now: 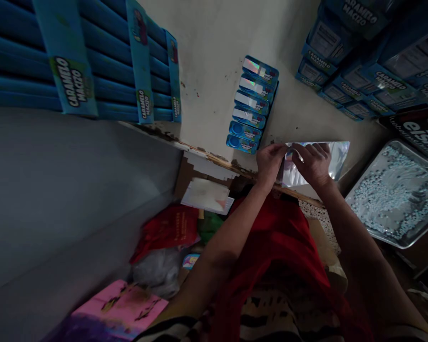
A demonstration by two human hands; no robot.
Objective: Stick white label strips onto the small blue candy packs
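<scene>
A shiny silver sheet [340, 154], apparently of holographic stickers, lies at the table's near edge under my hands. At its left corner my left hand [269, 164] is closed in a pinch; whether a small piece is between the fingertips I cannot make out. Bent over the sheet's middle, my right hand [314, 164] has its fingers curled and thumb pointing left, gripping it. Just beyond my left hand stands a slanted row of several small blue packs [251, 104] marked "Caramelo Macizo". The farther ones carry a silver strip; the two nearest show a round blue spot.
Stacked blue cartons [110, 61] fill the table's far left, and more blue boxes [360, 71] the far right. A metal tray [410, 244] of small pale blue pellets sits at right. Below the table edge are a red bag [167, 228], a clear plastic bag [157, 270] and cardboard.
</scene>
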